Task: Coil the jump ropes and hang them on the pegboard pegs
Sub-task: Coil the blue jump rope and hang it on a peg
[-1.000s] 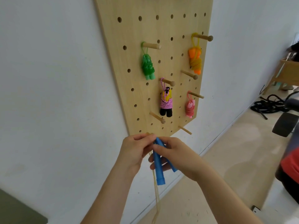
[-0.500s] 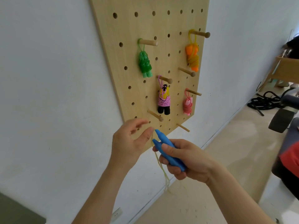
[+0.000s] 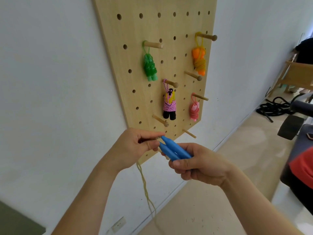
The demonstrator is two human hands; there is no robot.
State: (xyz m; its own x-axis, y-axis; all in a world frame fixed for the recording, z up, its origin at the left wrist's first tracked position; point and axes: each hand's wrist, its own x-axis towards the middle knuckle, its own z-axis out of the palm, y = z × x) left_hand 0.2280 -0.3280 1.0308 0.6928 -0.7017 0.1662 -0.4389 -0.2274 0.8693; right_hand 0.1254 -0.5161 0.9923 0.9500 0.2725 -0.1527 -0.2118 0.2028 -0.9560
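Observation:
My right hand grips two blue jump-rope handles side by side, tips pointing up-left. My left hand pinches the yellow-green rope right at the handle tips; the rope hangs down in loose strands toward the floor. Just behind stands the wooden pegboard. Coiled ropes hang on its pegs: green, orange, pink-and-black and pale pink. Bare pegs stick out at lower middle, lower right and mid right.
A white wall runs left and right of the board, with an outlet low down. Black ropes lie on the tan floor at right, near a wooden frame, dark equipment and a person's red garment.
My left hand, open half a second ago, has closed its fingers on the rope at the handle tips. The blue handles turned from hanging downward to lying flatter in my right hand.

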